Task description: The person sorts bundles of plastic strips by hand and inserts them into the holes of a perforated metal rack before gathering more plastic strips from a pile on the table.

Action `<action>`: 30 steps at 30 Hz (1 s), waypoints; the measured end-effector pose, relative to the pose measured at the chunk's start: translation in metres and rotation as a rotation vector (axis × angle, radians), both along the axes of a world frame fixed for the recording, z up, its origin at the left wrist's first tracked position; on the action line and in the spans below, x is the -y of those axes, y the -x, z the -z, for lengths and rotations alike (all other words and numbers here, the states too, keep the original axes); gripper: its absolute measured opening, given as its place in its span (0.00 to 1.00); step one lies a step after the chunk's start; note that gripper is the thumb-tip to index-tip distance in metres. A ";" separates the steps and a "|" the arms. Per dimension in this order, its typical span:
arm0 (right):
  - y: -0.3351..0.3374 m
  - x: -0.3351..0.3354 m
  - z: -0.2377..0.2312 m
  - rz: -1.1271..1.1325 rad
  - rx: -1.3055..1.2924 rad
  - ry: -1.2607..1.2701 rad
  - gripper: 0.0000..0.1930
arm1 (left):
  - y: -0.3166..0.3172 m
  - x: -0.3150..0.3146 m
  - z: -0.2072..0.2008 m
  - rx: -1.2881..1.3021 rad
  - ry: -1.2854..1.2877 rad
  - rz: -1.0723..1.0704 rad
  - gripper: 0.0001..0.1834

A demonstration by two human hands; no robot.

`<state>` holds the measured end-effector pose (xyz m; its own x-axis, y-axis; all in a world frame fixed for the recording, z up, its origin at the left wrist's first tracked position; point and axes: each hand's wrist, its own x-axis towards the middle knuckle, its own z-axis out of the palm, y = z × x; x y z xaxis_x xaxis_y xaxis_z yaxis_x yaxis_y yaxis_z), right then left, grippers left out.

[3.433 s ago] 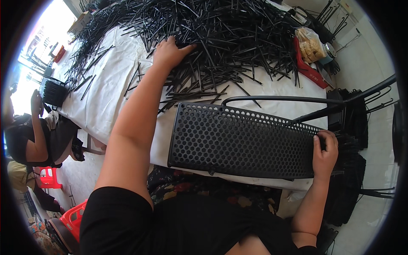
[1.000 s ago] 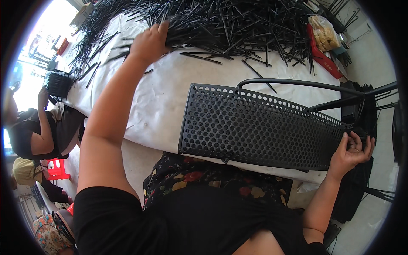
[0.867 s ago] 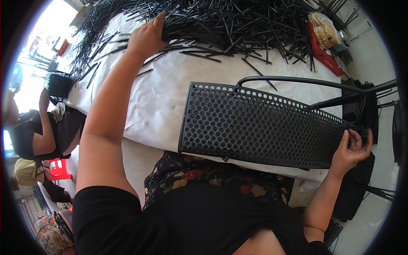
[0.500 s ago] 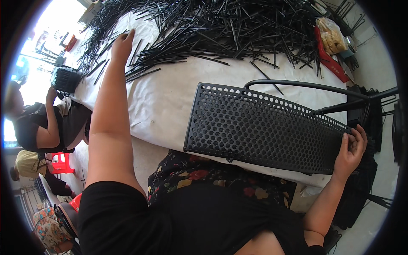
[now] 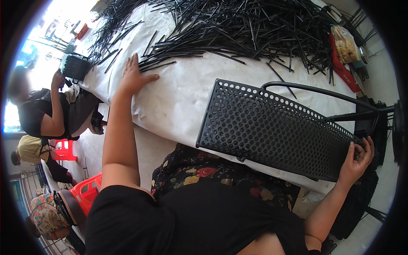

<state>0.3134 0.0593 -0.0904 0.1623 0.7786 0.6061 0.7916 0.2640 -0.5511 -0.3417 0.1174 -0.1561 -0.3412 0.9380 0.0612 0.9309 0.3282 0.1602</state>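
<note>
A long black perforated panel [image 5: 272, 129] lies tilted across the front edge of the cloth-covered table, with a bent black tube [image 5: 314, 88] joined to its far side. My right hand [image 5: 358, 160] has its fingers curled round the panel's right end; part of the grip is hidden behind the edge. Further left, my left hand [image 5: 137, 79] rests palm down on the white cloth [image 5: 170, 95], thumb stretched out to the side and nothing held. Its fingertips are beside the near ends of loose thin black sticks [image 5: 170, 57].
A big heap of black sticks [image 5: 255, 29] covers the far table. At the back right are a red tray [image 5: 343, 68] and a clear bag of tan pieces [image 5: 345, 44]. Another person [image 5: 46, 110] sits at the left by a black basket [image 5: 75, 67]. Red stools [image 5: 87, 193] stand behind.
My left hand has come back toward me from among the sticks, and its thumb has spread. The right hand keeps its hold on the panel. The whole view has shifted a little.
</note>
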 end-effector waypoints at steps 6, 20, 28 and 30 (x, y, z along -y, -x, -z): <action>-0.001 0.000 0.002 0.007 0.018 0.012 0.19 | 0.006 -0.048 -0.020 0.008 0.176 0.070 0.71; -0.009 -0.001 0.004 0.043 0.097 0.064 0.13 | 0.014 -0.076 -0.028 -0.105 0.281 0.169 0.14; 0.000 0.003 -0.001 0.037 -0.006 -0.116 0.18 | -0.008 -0.045 -0.012 -0.292 0.198 0.068 0.15; 0.001 0.001 0.000 0.040 -0.048 -0.153 0.20 | 0.019 -0.042 -0.022 -0.320 0.275 0.136 0.14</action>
